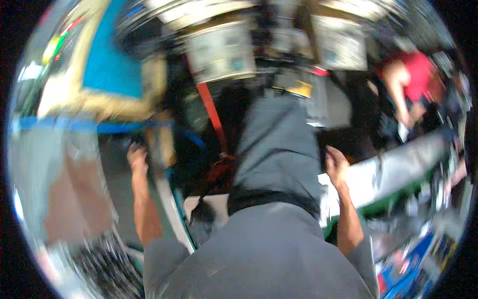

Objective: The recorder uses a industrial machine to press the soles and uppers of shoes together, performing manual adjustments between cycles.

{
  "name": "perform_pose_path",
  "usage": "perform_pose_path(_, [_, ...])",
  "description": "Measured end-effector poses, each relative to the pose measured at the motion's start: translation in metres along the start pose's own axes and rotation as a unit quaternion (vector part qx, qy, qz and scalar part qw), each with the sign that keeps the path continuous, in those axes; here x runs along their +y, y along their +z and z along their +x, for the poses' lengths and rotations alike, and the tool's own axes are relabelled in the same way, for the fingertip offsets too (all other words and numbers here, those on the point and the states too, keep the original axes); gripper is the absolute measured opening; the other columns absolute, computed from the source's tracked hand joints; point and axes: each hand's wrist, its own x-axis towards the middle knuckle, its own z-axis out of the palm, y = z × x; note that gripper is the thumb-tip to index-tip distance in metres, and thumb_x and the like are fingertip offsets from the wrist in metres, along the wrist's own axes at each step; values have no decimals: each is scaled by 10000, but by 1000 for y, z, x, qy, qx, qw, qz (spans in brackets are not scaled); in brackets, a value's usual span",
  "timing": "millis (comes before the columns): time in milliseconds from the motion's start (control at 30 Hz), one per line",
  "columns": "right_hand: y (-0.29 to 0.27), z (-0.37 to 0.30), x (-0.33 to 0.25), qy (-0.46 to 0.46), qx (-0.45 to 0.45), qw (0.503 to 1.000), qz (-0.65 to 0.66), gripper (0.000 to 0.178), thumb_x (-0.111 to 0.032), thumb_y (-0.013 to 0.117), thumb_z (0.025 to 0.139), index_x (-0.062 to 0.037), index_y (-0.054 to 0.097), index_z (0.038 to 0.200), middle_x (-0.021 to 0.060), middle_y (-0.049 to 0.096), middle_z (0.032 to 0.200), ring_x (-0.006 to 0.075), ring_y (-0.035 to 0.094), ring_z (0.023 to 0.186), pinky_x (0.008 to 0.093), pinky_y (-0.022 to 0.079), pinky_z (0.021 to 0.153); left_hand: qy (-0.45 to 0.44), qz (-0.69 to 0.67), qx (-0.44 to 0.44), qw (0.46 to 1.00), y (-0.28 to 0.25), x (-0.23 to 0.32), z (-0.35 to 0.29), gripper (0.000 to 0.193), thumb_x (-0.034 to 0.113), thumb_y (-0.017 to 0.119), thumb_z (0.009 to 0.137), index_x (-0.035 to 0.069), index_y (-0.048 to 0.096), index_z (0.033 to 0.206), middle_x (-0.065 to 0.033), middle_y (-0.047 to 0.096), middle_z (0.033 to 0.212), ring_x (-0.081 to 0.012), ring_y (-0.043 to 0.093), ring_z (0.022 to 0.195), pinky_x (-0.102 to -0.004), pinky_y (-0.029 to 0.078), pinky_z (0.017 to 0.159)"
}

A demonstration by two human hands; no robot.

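The whole view is smeared by motion. My left hand [137, 155] is out to the left, over a dark grey surface and beside a tan upright post [163, 144]. Its fingers blur into something dark, so whether it grips anything does not show. On the other side, my right hand [337, 167] hangs beside my dark grey trousers [279, 149], just over the near end of a long white bench-like surface [361, 184]. Its fingers are loosely curled and apart, with nothing visible between them.
A person in a red top [418, 74] bends forward at the right. Pale boxes [221, 50] stand ahead, with a red strap [211, 114] hanging nearby. A tan-framed blue panel [114, 60] is at the upper left. Cluttered blue items [411, 264] lie lower right.
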Motion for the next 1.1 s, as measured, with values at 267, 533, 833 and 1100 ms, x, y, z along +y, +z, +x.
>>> perform_pose_path(267, [-99, -190, 127, 245, 260, 920, -161, 357, -179, 670, 1003, 12, 746, 1295, 227, 799, 1146, 353, 784, 1062, 407, 595, 993, 0, -170, -501, 849, 329, 29, -216, 410, 66, 483, 1139, -74, 504, 1524, -310, 617, 1463, -391, 647, 1348, -463, 538, 1176])
perform_pose_path(533, [-67, -512, 125, 527, 188, 817, -139, 898, -409, 816, 788, -20, 534, 1547, 344, 591, 1468, 475, 577, 1389, 510, 470, 1173, 16, 29, -769, 638, 411, 26, -467, 431, 118, 625, 1100, -91, 563, 1472, -211, 692, 1331, -293, 725, 1172, -410, 592, 1065])
perform_pose_path(833, [-43, -374, 126, 419, 268, 829, -257, 564, -532, 715, 973, -39, 764, 1242, 200, 712, 1335, 417, 568, 1381, 633, 348, 1220, 45, 115, -725, 678, 400, 26, -469, 386, 84, 594, 1108, -87, 590, 1454, -198, 693, 1310, -255, 728, 1139, -369, 598, 1025])
perform_pose_path(1100, [26, -406, 45, 407, 273, 822, -290, 551, -394, 792, 953, 6, 694, 1318, 249, 651, 1382, 469, 600, 1277, 567, 395, 1197, 49, 125, -719, 682, 391, 29, -459, 416, 104, 596, 1105, -90, 569, 1472, -209, 686, 1339, -277, 720, 1164, -391, 594, 1037])
